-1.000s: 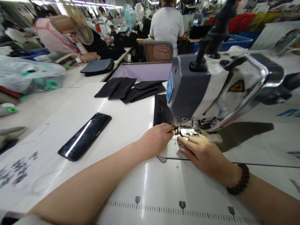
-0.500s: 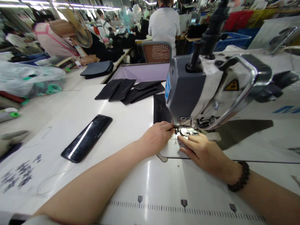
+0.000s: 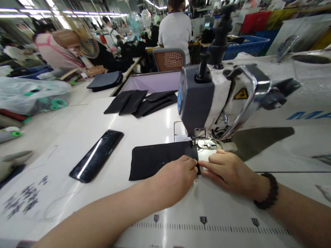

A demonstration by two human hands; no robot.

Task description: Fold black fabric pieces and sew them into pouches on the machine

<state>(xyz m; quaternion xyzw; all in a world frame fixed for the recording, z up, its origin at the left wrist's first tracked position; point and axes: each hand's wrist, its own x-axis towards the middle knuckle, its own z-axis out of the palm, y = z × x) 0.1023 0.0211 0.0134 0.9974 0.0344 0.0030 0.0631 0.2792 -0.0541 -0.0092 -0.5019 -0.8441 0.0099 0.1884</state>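
Note:
A black fabric piece (image 3: 150, 156), folded flat and oblong, lies crosswise on the machine bed, its right end by the presser foot of the sewing machine (image 3: 198, 100). My left hand (image 3: 178, 177) rests over its near right corner, fingers closed and pinching the edge. Faint light stitching shows on the cloth beside that hand. From the other side, my right hand (image 3: 227, 170) reaches in with its index finger stretched out, the tip touching the fabric's right edge. Its palm is low over the bed next to the metal needle plate (image 3: 208, 145).
Several black fabric pieces (image 3: 134, 101) lie beyond, left of the machine head. A phone (image 3: 97, 156) is on the table at left, with thread scraps (image 3: 24, 196) nearby. Grey pieces (image 3: 106, 81) are stacked farther back. A co-worker in white (image 3: 176, 29) sits ahead.
The black fabric piece has come out from behind the needle and turned, now lying to the left. My left hand moved toward me with it; my right hand shifted slightly nearer.

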